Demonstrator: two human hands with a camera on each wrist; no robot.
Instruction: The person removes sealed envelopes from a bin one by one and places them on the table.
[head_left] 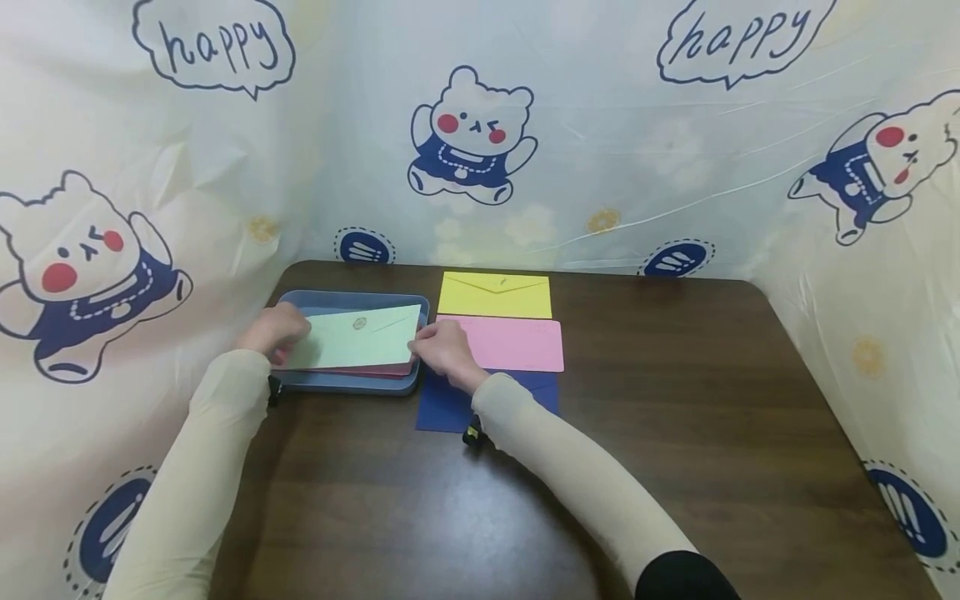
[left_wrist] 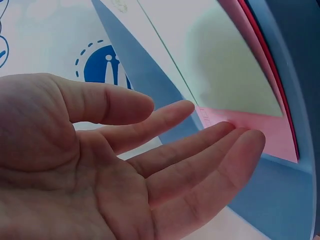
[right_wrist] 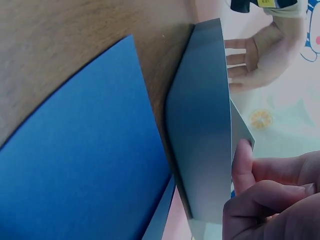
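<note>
A pale green envelope (head_left: pixel 367 342) with a round seal lies tilted over the blue tray (head_left: pixel 341 384) at the left of the table. Its right end is pinched by my right hand (head_left: pixel 447 348), thumb and fingers curled at the edge in the right wrist view. At the tray's left end is my left hand (head_left: pixel 275 330). In the left wrist view its fingers (left_wrist: pixel 200 175) are loosely extended, the thumb apart, their tips by a pink envelope (left_wrist: pixel 272 140); whether they touch it I cannot tell. A red edge shows beneath that pink one.
Right of the tray, a yellow envelope (head_left: pixel 495 298), a pink envelope (head_left: pixel 517 343) and a dark blue envelope (head_left: pixel 442 408) lie in a column on the brown table (head_left: pixel 675 400). My right forearm crosses the blue one. A printed curtain (head_left: pixel 600 150) surrounds the table.
</note>
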